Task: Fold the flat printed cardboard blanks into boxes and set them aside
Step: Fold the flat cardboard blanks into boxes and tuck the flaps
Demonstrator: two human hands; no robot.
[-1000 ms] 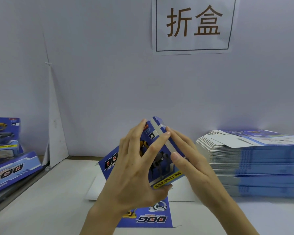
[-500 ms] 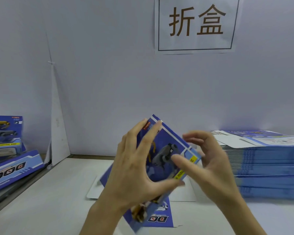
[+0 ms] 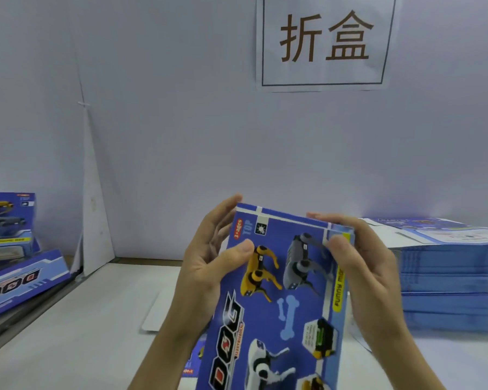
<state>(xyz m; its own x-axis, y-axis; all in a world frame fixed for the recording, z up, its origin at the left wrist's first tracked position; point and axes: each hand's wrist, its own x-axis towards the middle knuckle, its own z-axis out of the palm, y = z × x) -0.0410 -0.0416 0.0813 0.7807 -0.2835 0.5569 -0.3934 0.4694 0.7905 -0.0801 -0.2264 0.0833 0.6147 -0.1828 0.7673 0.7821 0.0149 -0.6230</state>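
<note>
Box (image 3: 279,291) blue: yellow, grey, white robot dogs, pale bone. Blank stack (image 3: 448,277) blue-edged. Wall sign (image 3: 324,40) white, brown characters.

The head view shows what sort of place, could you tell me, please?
Probably a box-folding workstation: a stack of flat blanks, folded boxes at left, and a wall sign.

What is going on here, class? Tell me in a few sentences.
A person holds one printed blank above the table, its dog picture facing the camera. The left hand grips its left edge, and the right hand pinches its top right corner. A stack of flat blanks sits at the right; folded boxes lie at the left.
</note>
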